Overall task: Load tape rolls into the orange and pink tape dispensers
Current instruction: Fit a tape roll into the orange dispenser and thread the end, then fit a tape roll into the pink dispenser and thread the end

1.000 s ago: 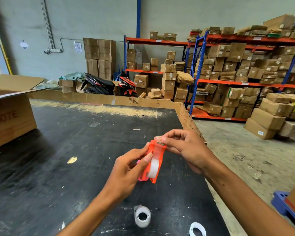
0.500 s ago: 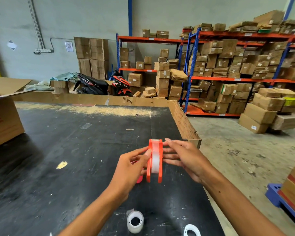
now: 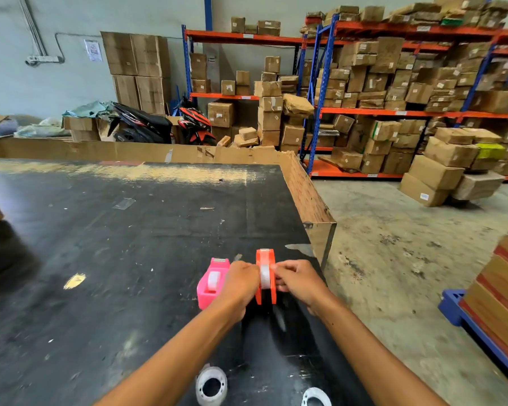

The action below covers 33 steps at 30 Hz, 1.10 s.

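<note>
I have the upright orange plastic tape dispenser [image 3: 266, 277] pinched between both hands on the black scuffed tabletop [image 3: 129, 244], my left hand [image 3: 241, 284] closed against its left face and my right hand [image 3: 298, 281] against its right, fingertips on the clear roll seated inside. The pink plastic dispenser [image 3: 211, 284], also showing a roll, stands touching my left hand, so a sideways nudge could tip it. The orange one sits near the table's right edge; if I press unevenly, it may topple or the roll may pop out.
</note>
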Each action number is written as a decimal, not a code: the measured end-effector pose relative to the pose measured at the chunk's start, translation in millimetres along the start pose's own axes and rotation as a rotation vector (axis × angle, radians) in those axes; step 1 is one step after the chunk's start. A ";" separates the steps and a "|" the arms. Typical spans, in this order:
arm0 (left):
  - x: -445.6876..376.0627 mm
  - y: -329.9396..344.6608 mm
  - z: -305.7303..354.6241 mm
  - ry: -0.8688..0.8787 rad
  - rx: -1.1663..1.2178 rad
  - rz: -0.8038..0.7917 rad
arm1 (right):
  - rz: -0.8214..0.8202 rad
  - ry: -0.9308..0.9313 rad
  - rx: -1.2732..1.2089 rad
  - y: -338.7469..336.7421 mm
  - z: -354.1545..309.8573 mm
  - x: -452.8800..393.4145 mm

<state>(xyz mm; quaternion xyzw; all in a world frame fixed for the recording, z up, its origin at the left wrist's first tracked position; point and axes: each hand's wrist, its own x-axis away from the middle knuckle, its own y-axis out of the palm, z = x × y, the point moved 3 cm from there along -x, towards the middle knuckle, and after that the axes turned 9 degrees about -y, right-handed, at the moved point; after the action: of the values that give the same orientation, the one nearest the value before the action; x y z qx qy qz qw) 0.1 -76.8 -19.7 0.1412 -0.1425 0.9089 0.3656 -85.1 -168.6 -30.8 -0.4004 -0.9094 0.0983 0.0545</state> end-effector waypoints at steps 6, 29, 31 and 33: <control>-5.6 1.3 -9.8 -0.008 -0.125 0.049 | -0.007 0.001 0.134 8.3 12.7 -6.0; -2.6 -106.4 -20.6 0.315 -0.617 -0.137 | -0.412 -0.185 0.909 104.0 -60.9 -11.2; -9.8 -108.1 -30.8 0.345 -0.631 -0.130 | -0.410 -0.143 0.993 115.2 -62.8 -10.4; -13.1 -107.1 -35.2 0.389 -0.661 -0.079 | -0.375 -0.175 1.081 122.8 -67.8 -8.2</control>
<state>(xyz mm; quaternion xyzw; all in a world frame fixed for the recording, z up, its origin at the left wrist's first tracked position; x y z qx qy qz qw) 79.3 1.9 -40.1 -0.1540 -0.3501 0.8091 0.4463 20.6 -84.5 7.8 -0.1383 -0.7865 0.5703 0.1926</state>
